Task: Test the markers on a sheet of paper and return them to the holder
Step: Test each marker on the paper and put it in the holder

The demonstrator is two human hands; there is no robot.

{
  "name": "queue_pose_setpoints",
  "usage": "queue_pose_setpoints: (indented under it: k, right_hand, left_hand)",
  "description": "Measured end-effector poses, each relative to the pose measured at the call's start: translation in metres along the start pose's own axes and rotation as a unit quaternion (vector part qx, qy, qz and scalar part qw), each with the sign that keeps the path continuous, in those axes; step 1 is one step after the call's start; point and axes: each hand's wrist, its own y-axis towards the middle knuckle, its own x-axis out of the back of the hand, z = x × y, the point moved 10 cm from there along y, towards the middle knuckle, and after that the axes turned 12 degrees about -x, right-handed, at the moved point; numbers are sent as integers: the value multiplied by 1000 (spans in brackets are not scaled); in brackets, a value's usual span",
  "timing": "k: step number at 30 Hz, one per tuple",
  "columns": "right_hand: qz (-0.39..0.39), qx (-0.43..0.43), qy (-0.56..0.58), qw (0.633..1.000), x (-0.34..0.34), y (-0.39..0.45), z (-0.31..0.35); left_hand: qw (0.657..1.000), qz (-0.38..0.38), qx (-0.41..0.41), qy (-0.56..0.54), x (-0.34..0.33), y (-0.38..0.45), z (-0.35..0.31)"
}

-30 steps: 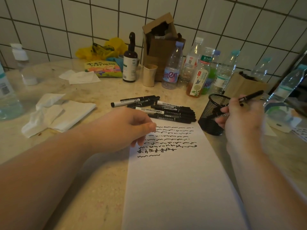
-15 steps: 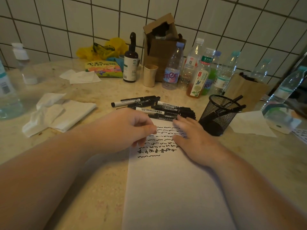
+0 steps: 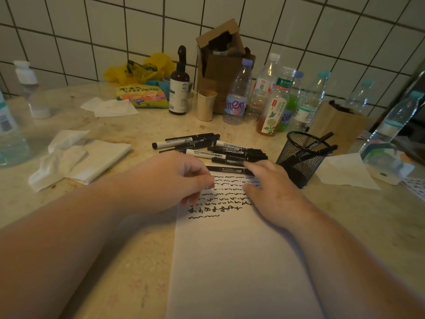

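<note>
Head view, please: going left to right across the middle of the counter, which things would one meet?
Crumpled tissues → left hand → pile of markers → right hand → mesh holder → white paper napkin.

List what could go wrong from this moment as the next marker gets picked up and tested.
1. The right hand lies over the scribbles on the paper; any wet ink might smear.
2. The markers lie packed together, so lifting one may roll its neighbours.
3. The mesh holder stands close beside that hand; a knock might tip it toward the bottles.
</note>
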Motion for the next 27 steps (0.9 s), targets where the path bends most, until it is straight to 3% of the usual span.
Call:
queue_pose_setpoints:
  k: [8, 12, 14, 18, 22, 27]
  right_hand:
    - [-55, -31, 19, 998, 15, -5, -1]
    - [-44, -19, 126, 991, 22, -9, 1]
    - [-10, -11, 236, 972, 22, -11, 3]
    - [108, 16, 442, 890, 14, -21, 18]
    - [184, 83, 493, 847, 13, -34, 38]
    - [177, 113, 518, 829, 16, -40, 42]
  left_hand:
    - [1000, 1, -6, -6, 0, 1, -1]
    - [1000, 7, -10, 9, 1, 0, -1]
    - [1000, 7, -11, 16, 1, 1, -1]
    - [1000, 6, -7, 8, 0, 1, -1]
    - [999, 8, -47, 15, 0, 2, -9]
    - [997, 7, -82, -5, -1, 1, -15]
